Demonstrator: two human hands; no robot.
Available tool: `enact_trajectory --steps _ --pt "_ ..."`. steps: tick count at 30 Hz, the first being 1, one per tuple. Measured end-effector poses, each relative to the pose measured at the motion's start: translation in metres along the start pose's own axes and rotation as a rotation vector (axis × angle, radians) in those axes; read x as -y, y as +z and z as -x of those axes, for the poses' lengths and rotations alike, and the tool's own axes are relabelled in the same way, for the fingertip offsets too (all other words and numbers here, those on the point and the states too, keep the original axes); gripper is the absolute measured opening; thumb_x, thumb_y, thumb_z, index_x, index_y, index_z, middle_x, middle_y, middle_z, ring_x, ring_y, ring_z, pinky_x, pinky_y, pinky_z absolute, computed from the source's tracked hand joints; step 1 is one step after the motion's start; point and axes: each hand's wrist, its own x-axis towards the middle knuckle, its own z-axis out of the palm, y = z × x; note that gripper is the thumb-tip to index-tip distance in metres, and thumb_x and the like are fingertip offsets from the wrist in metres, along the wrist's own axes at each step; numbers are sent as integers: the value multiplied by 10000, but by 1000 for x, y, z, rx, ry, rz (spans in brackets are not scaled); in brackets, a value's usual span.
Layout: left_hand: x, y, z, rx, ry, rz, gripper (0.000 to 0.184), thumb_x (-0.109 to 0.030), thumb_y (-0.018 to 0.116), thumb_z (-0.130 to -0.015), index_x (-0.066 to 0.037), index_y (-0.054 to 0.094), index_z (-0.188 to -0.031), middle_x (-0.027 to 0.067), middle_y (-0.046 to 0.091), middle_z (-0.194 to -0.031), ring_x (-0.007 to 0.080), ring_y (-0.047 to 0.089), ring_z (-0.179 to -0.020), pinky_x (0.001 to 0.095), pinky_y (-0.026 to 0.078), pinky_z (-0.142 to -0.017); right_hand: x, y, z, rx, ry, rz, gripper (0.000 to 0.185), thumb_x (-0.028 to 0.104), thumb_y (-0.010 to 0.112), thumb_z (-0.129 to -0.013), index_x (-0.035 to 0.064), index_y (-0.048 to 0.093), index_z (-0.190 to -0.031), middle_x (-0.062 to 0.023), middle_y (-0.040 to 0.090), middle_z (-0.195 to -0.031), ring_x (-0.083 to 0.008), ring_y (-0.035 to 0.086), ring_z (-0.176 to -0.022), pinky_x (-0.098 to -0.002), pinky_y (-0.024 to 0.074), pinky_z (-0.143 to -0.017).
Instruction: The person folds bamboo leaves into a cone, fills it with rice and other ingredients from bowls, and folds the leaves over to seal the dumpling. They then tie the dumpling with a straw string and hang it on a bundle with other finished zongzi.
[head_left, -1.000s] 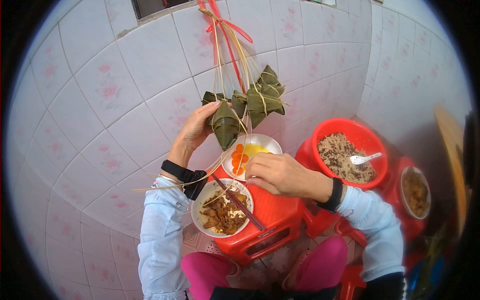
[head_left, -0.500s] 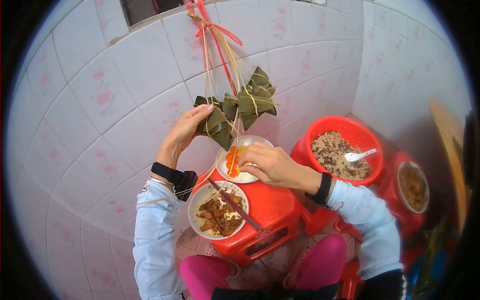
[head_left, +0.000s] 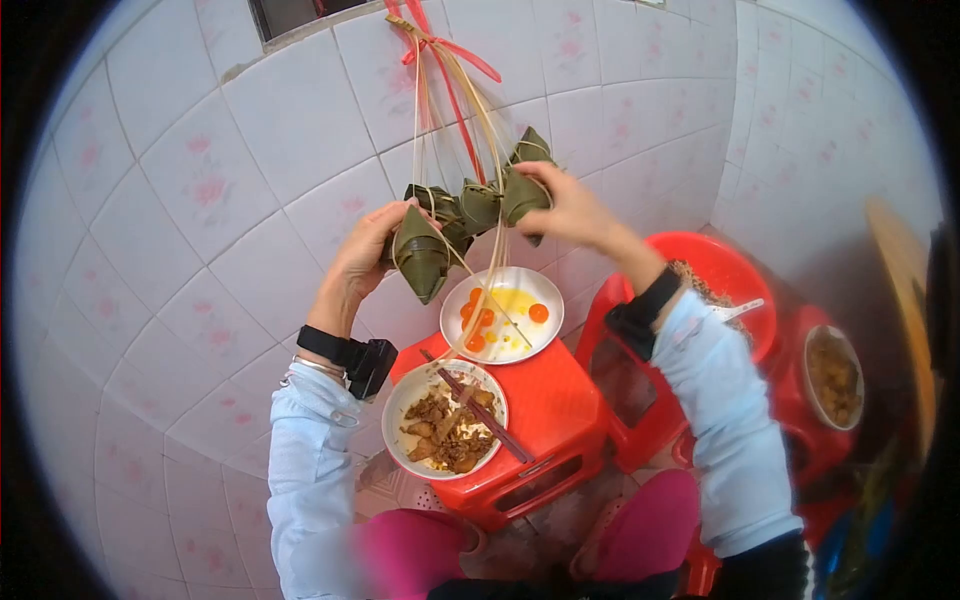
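Note:
Several green leaf-wrapped bundles hang by straw strings from a knot tied with red ribbon near the wall. My left hand holds the lowest, front-left leaf bundle near its top. My right hand has its fingers around the right-hand leaf bundle. Between the two hangs another bundle. Loose straw strands trail down past a plate of orange yolks and yellow liquid to a bowl of browned meat with chopsticks across it.
The plate and bowl stand on a red stool. To the right are a red basin of rice mix with a white spoon, a bowl of brown food and a round wooden board. Tiled wall lies behind.
My right hand has moved up from over the yolk plate to the right-hand bundle, uncovering the plate. My left hand keeps hold of the front-left bundle, which has turned slightly.

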Motion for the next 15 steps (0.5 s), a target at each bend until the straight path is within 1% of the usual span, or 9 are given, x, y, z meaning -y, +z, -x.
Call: enact_trajectory --steps 1,2,3,4,5,6,7,12,15 --pt "-1 -1 1 30 3 101 243 -309 534 -936 -79 614 -947 93 676 -938 149 644 -855 280 524 -759 0 -17 0 237 80 -538 739 235 647 -781 82 309 -1420 -153 484 -1302 -301 512 -1106 -478 457 -789" --pt "-1 -3 2 36 -18 172 232 -305 526 -941 -82 593 -944 109 669 -941 167 641 -859 303 531 -779 1 -26 6 237 84 -536 739 235 647 -781 82 309 -1420 -153 484 -1302 -301 512 -1106 -478 457 -789" --pt "0 -5 1 40 -15 177 232 -305 526 -941 -82 593 -944 109 669 -941 167 641 -859 303 531 -779 3 -34 13 287 63 -941 690 235 583 -809 69 308 -1420 -161 488 -1299 -313 528 -1093 -481 470 -812" --pt "3 -8 -1 114 -9 264 230 -305 524 -942 -82 579 -938 113 663 -946 173 640 -865 314 533 -788 5 -39 17 331 39 -1344 644 235 519 -837 57 307 -1419 -170 493 -1297 -326 545 -1080 -483 483 -835" --pt "5 -8 -2 189 -5 348 228 -305 523 -943 -81 565 -932 117 657 -950 179 639 -871 326 535 -798 6 -39 18 327 40 -1336 644 235 519 -837 57 307 -1419 -170 493 -1297 -326 545 -1080 -483 483 -835" --pt "4 -5 -2 212 24 390 226 -298 518 -945 -76 541 -914 124 644 -953 203 640 -891 341 533 -810 5 -38 19 343 0 -1445 635 239 478 -854 56 284 -1431 -181 481 -1311 -338 526 -1120 -501 470 -870" --pt "3 -1 -1 216 26 390 226 -298 518 -945 -76 541 -914 124 644 -953 203 640 -891 341 533 -810 3 -36 19 359 -43 -1557 627 243 437 -871 54 261 -1443 -192 469 -1325 -351 507 -1159 -519 458 -904" --pt "-4 8 6 298 44 508 238 -292 503 -949 -62 539 -897 139 637 -938 279 636 -898 402 519 -839 -6 -25 20 352 -50 -1542 606 219 432 -880 43 264 -1435 -197 475 -1311 -345 515 -1146 -516 464 -893" --pt "-3 3 4 317 53 493 248 -294 503 -947 -59 543 -879 140 638 -944 292 635 -903 418 514 -844 -10 -26 21 334 -29 -1528 605 209 450 -878 40 269 -1431 -191 488 -1293 -330 529 -1125 -497 469 -886"
